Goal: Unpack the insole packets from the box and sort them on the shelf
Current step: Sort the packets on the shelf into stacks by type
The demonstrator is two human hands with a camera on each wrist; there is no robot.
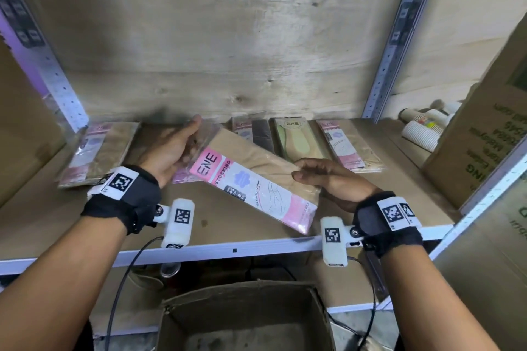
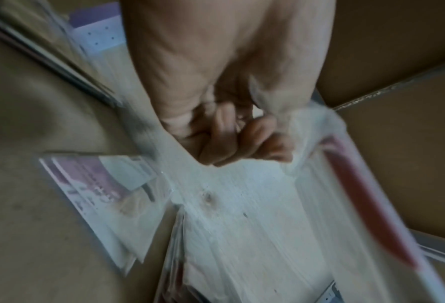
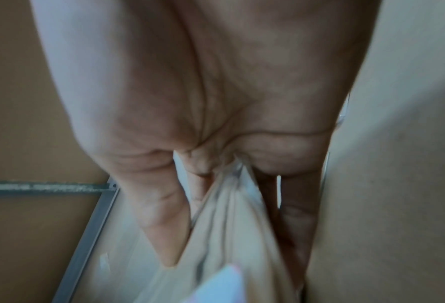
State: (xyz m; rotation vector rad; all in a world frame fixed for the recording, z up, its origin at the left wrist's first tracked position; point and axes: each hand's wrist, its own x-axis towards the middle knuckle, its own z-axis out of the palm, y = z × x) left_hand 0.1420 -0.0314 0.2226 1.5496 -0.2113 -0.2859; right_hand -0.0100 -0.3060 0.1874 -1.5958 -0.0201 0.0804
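Soft, even, rather dim light; faint shadow on the shelf point(image 1: 233, 216) board. Head view bends uprights at its edges. Both wrist views are heavily motion-blurred and pale.

Glossy clear plastic on the packet point(image 1: 253, 179), matt brown cardboard on the box point(image 1: 245, 319), rough pale wood backboard point(image 1: 214, 37), perforated metal uprights point(image 1: 396, 37).

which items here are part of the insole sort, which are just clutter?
Job:
held pink packet, gripped by left hand and right hand
sorted packets on the shelf
left pile
open box below
shelf

Clutter:
paper cups
printed carton, right
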